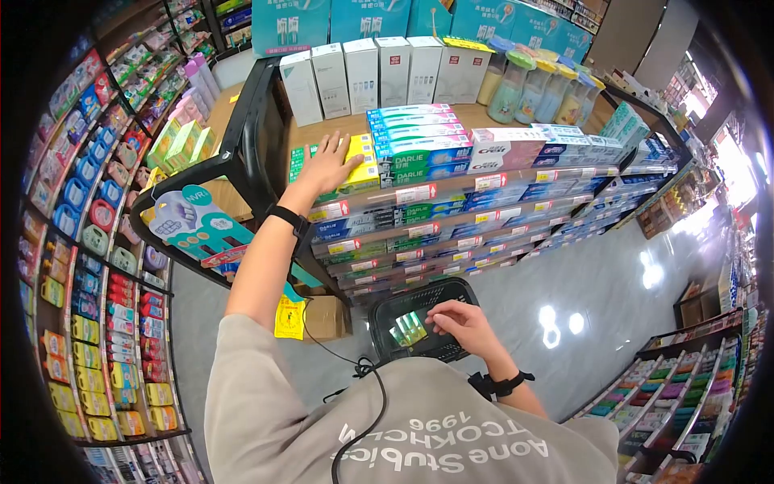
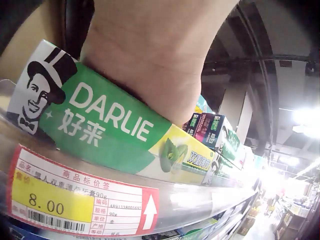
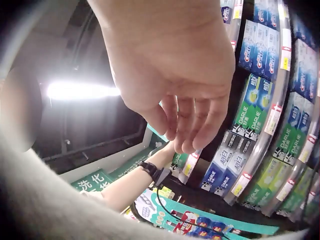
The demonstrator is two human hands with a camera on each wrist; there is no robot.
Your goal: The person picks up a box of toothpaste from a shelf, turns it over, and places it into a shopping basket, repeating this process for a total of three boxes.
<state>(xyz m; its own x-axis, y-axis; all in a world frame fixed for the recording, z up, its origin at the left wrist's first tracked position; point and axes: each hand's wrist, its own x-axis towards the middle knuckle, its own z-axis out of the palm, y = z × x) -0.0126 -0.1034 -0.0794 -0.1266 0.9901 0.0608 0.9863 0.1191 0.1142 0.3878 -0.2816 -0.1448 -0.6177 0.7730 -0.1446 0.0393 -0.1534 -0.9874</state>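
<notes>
My left hand (image 1: 324,165) rests with fingers spread on the yellow-and-green toothpaste boxes (image 1: 364,151) at the left end of the shelf top. In the left wrist view, the heel of that hand sits on the upper edge of a green Darlie toothpaste box (image 2: 105,117). Over the black basket (image 1: 377,327) by my waist hangs my right hand (image 1: 466,327), its fingers loosely bent and holding nothing. Inside the basket lies a shiny green-and-white pack (image 1: 409,329). The right wrist view shows the right hand (image 3: 175,80) from the palm side, fingers drooping.
More toothpaste boxes (image 1: 423,153) are stacked to the right of my left hand, with white cartons (image 1: 361,77) and lidded bottles (image 1: 513,85) behind. A black shelf post (image 1: 250,129) stands at the left. Below, a cardboard box (image 1: 326,317) sits on the floor.
</notes>
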